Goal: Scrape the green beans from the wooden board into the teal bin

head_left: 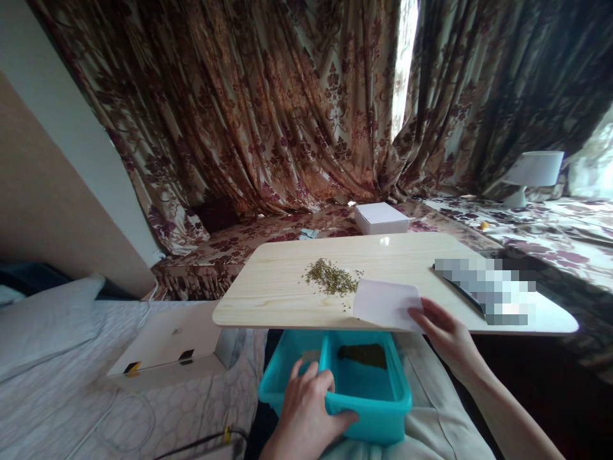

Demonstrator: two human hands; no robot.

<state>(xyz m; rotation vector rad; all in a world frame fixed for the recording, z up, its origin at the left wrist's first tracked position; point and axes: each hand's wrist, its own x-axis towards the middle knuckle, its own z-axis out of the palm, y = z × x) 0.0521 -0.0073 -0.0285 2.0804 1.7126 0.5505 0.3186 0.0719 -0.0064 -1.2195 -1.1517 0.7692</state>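
Note:
A loose pile of small greenish-brown grains [330, 276] lies on the pale wooden board [272, 268]. Just right of it is a thin white sheet [385, 303], tilted on the board, its right end pinched in my right hand [441, 329]. Below the board's near edge, my left hand [311, 409] grips the front rim of a turquoise divided bin [371, 418], fingers inside and thumb outside. Dark greenish material [363, 355] lies in the bin's right compartment. A small pale thing, partly hidden, is in the left one.
A blurred-out package [488, 291] lies on the board's right side. Behind the board stands a white box [382, 218]. To the left, a larger white box [172, 338] rests on the bed [57, 396]. A lamp [534, 169] stands at the back right before patterned curtains [287, 102].

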